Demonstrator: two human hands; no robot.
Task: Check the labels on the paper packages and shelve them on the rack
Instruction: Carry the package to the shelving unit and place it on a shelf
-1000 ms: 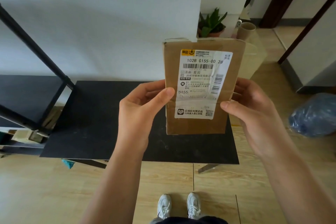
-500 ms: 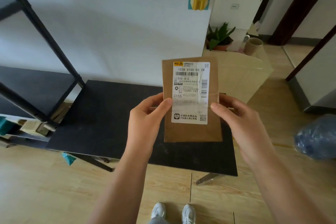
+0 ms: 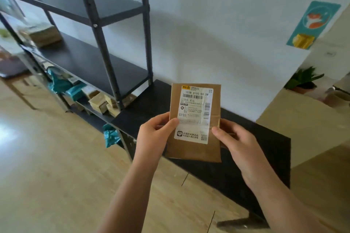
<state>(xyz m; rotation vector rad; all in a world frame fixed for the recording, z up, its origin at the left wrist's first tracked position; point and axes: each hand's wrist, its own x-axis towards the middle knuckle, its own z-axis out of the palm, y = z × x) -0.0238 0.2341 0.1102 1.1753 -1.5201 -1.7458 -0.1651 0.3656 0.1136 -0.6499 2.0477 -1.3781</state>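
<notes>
You are at the label-checking step: your left hand (image 3: 154,134) and right hand (image 3: 236,140) each pinch a side edge of the flat brown paper package (image 3: 195,123), thumbs on the front face, holding it upright in the air above the near-left part of the low black tabletop (image 3: 265,149). The white printed shipping label (image 3: 195,113) on the package faces you, and its top line of code and the barcode read clearly, so the check looks about finished. The next move, as I judge it, is to carry the package leftward from the tabletop to the dark metal shelving rack (image 3: 106,58) and lay it on a board there. The rack's middle shelf, just left of the tabletop's far corner, shows a long bare stretch, with one tan cardboard box (image 3: 40,34) sitting well toward its far end. The bottom shelf, beside the tabletop's left edge, is crowded with small tan and teal parcels (image 3: 94,98), so it offers little room. Mind the two upright rack posts nearest the tabletop: the package has to pass between or in front of them, and one hand will probably need to let go first. The wooden floor in front of the rack is open for stepping closer.
</notes>
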